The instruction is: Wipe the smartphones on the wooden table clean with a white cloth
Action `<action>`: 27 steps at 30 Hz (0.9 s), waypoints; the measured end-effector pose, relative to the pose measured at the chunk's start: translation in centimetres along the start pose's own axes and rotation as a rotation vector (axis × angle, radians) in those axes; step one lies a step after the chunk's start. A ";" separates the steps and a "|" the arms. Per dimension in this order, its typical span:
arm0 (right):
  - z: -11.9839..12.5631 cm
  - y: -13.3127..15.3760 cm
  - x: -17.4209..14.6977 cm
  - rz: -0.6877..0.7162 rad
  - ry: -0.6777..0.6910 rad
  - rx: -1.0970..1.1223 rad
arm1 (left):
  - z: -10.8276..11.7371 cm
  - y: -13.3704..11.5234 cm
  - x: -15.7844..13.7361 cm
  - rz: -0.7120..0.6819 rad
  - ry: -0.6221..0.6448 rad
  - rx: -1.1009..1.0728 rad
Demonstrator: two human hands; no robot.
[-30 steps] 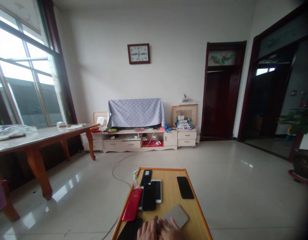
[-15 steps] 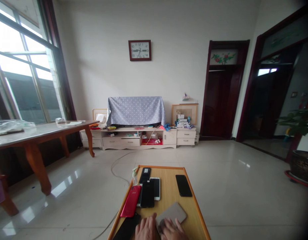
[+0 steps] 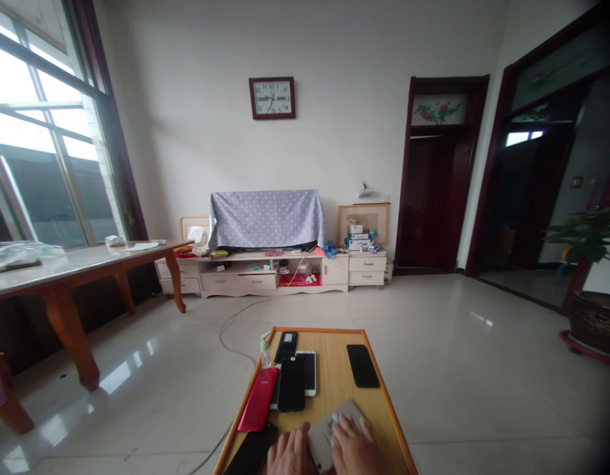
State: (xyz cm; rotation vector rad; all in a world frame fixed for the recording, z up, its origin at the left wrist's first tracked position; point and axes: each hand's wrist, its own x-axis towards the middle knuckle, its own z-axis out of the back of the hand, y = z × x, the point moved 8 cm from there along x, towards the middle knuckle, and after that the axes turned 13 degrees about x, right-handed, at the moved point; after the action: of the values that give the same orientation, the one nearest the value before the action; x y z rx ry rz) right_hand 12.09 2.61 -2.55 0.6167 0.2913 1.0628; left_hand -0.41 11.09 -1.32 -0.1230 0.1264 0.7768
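While the right hand (image 3: 355,446), fingers spread, presses a pale wad (image 3: 333,419) onto the gray tablet (image 3: 320,443) on the small table (image 3: 329,353), the left hand (image 3: 288,452) — can't tell if it grips — should stop any sliding.

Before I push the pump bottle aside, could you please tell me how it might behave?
The pump bottle might tip, since it stands upright and looks narrow. It is probably light, as its see-through body looks small. Pushed left, it could fall, being near the table's edge.
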 end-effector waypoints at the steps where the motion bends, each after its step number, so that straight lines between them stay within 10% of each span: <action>1: -1.1 0.4 -0.3 0.016 0.042 0.025 | -0.1 0.0 0.0 -0.012 0.000 -0.002; 5: -2.9 2.5 -0.4 0.074 0.084 0.091 | -0.1 0.0 0.0 -0.035 -0.010 0.002; 13: 2.9 0.0 1.0 -0.063 -0.100 -0.047 | -0.4 0.4 0.1 -0.017 -0.022 -0.004; 22: -2.9 4.2 0.4 0.111 0.076 0.109 | -1.0 0.7 0.2 -0.032 -0.087 -0.036; 27: 0.8 2.0 1.8 0.065 -0.079 0.017 | -1.1 0.8 0.1 -0.051 -0.081 -0.048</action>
State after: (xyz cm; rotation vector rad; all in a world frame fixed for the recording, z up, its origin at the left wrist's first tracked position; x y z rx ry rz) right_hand 11.89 4.61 -0.60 0.6855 0.2135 1.0960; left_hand -0.92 11.57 -2.44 -0.1396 0.0275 0.7335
